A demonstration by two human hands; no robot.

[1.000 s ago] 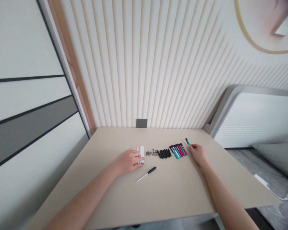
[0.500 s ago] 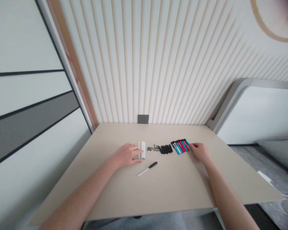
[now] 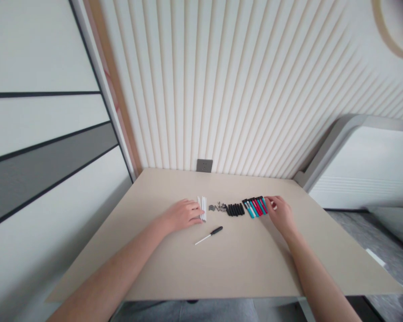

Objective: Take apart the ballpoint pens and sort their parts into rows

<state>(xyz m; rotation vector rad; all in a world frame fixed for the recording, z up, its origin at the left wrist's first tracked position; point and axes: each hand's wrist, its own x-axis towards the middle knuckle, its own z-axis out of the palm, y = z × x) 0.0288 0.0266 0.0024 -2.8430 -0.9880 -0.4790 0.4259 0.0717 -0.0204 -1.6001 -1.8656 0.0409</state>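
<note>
My left hand [image 3: 187, 215] lies on the table with its fingers out, fingertips touching a bundle of thin white sticks [image 3: 204, 206]. At the right end of a row of coloured pen barrels [image 3: 256, 208], turquoise, white and red with black ends, is my right hand [image 3: 280, 215]. Its thumb and index finger are apart beside the last barrel, and the other fingers are bent. Between the hands lie small grey metal parts [image 3: 218, 207] and a row of short black tubes [image 3: 236, 209]. A screwdriver [image 3: 216, 230] with a black handle lies in front of them.
All of this rests on a beige table [image 3: 242, 259] against a ribbed white wall with a dark socket [image 3: 204, 165]. A white cabinet [image 3: 53, 188] stands at the left. A grey and white headboard [image 3: 362, 161] is at the right.
The left hand has pushed the separate white stick rightward against the bundle. The right hand's fingers have spread, and the end turquoise barrel now sits more in line. The view has shifted slightly.
</note>
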